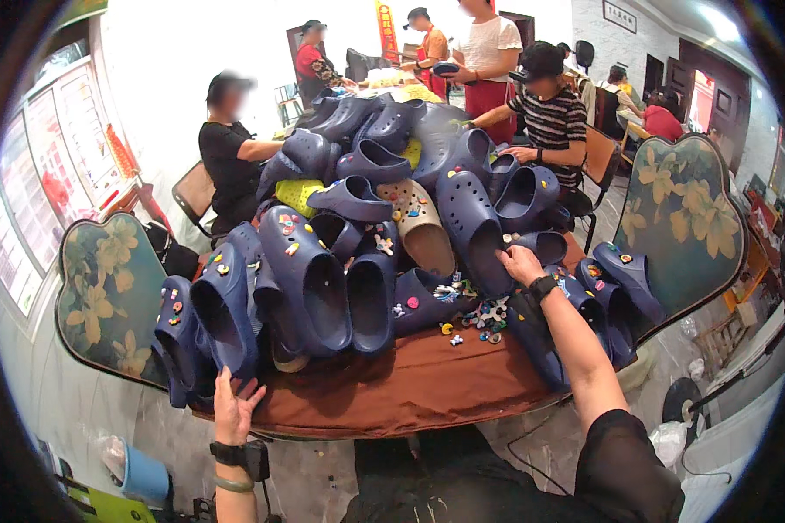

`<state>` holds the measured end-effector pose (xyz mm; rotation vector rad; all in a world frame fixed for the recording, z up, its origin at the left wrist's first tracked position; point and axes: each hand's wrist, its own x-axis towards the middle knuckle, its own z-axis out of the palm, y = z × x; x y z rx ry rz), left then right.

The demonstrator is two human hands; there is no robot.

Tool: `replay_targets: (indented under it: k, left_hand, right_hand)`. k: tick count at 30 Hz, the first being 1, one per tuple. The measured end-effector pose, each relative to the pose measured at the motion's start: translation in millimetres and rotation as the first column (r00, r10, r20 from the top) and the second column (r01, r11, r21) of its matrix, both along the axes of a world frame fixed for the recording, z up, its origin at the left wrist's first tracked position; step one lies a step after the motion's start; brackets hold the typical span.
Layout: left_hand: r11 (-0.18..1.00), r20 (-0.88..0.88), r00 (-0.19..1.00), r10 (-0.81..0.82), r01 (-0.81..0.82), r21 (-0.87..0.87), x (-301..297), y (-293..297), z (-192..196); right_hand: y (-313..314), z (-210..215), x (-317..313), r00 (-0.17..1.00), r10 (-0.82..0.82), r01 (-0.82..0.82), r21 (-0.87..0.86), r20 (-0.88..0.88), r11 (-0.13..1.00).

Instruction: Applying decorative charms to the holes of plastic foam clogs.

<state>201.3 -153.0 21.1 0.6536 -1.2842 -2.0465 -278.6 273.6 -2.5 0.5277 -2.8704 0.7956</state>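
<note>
A round table (410, 392) under a brown cloth carries a high heap of navy clogs (384, 174), with one beige clog (423, 227) and a yellow one (296, 193) among them. The right hand (521, 263) rests on a navy clog (473, 222) near the middle of the heap, fingers spread on its side. The left hand (234, 408) touches the table's near edge, just below a clog (222, 309) dotted with small charms. Loose charms (480, 315) lie on the cloth beside the right wrist. Several people sit or stand beyond the heap.

Single head view, fisheye, looking down and forward over near table (410, 397) edge; room bends at rim.
</note>
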Motion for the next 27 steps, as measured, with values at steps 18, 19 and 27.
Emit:
replay_targets:
  k: [18, 19, 27]
  left_hand:
    - [0.747, 0.123, 0.938, -0.325, 0.334, -0.575, -75, 261, -10]
    - [0.848, 0.112, 0.951, -0.287, 0.306, -0.433, -73, 259, -12]
    - [0.639, 0.396, 0.753, -0.525, 0.656, -0.401, -52, 183, -21]
  right_hand:
    - [-11, 10, 292, 0.855, 0.498, -0.513, -0.381, -0.146, 0.769]
    - [-4, 10, 284, 0.749, 0.659, -0.635, -0.355, -0.067, 0.686]
    - [-2, -28, 158, 0.849, 0.488, -0.525, -0.218, -0.203, 0.823]
